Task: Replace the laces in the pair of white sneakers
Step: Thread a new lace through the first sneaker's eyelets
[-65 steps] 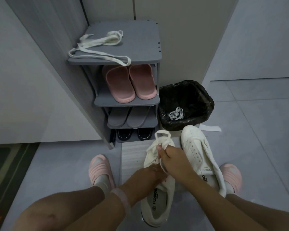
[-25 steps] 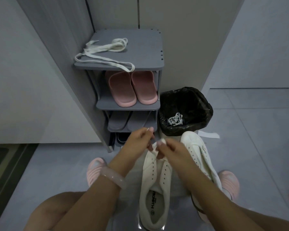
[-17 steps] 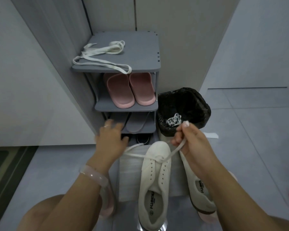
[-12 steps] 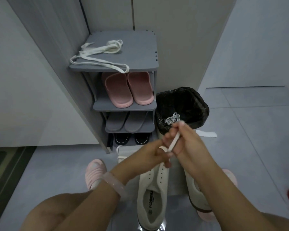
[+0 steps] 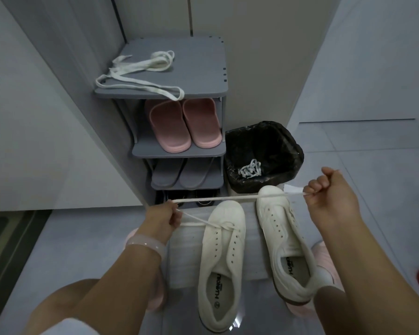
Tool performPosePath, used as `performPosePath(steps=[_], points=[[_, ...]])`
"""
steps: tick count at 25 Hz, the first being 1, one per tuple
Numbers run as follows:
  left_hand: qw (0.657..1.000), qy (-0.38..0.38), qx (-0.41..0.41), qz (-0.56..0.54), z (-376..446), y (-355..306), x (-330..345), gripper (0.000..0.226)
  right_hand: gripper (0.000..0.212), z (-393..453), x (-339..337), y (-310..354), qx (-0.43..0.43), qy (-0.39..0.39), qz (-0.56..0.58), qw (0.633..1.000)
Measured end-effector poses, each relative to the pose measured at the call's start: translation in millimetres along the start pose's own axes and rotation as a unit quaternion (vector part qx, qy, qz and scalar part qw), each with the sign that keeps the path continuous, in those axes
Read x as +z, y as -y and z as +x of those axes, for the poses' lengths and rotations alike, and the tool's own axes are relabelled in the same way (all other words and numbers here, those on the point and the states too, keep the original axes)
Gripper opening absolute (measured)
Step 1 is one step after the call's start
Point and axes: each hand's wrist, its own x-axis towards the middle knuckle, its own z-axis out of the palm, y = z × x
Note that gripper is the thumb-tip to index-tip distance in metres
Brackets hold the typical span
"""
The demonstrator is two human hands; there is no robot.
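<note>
Two white sneakers stand side by side on the floor. The left sneaker point(image 5: 221, 252) has a white lace point(image 5: 230, 197) threaded only through its front eyelets. The right sneaker point(image 5: 284, 235) has bare eyelets. My left hand point(image 5: 163, 217) grips the lace left of the left sneaker's toe. My right hand point(image 5: 330, 192) pinches the other end out to the right, and the lace runs taut between both hands above the toes. A second white lace point(image 5: 140, 76) lies loose on top of the grey shoe rack point(image 5: 198, 68).
The rack holds pink slippers point(image 5: 182, 124), grey slippers point(image 5: 182, 175) and dark shoes below. A bin with a black liner point(image 5: 264, 151) beside it holds a crumpled lace point(image 5: 250, 168). A pale mat point(image 5: 186, 257) lies under the sneakers. My feet wear pink slippers.
My hands were together at the left sneaker's toe; they have now pulled apart, stretching the lace taut sideways, the right hand far to the right.
</note>
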Motion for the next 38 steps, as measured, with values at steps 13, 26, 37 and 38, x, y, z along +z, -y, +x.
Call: performPosePath(steps=[13, 26, 37, 38], points=[[0.671, 0.226, 0.355, 0.61, -54.5, 35.2, 19.6, 0.021, 0.028, -13.1, -17.3, -57.6, -0.083, 0.227, -0.645, 0.725], [0.813, 0.239, 0.237, 0.476, -41.4, 59.7, 26.2, 0.027, 0.017, -20.1, -28.0, -90.3, -0.134, 0.266, -0.778, 0.553], [0.796, 0.229, 0.289, 0.48, -42.3, 62.6, 26.4, 0.026, 0.017, -20.2, -33.6, -98.6, -0.171, 0.291, -0.758, 0.558], [0.794, 0.229, 0.292, 0.481, -42.6, 62.2, 26.3, 0.026, 0.016, -20.4, -34.1, -99.3, -0.166, 0.291, -0.752, 0.567]])
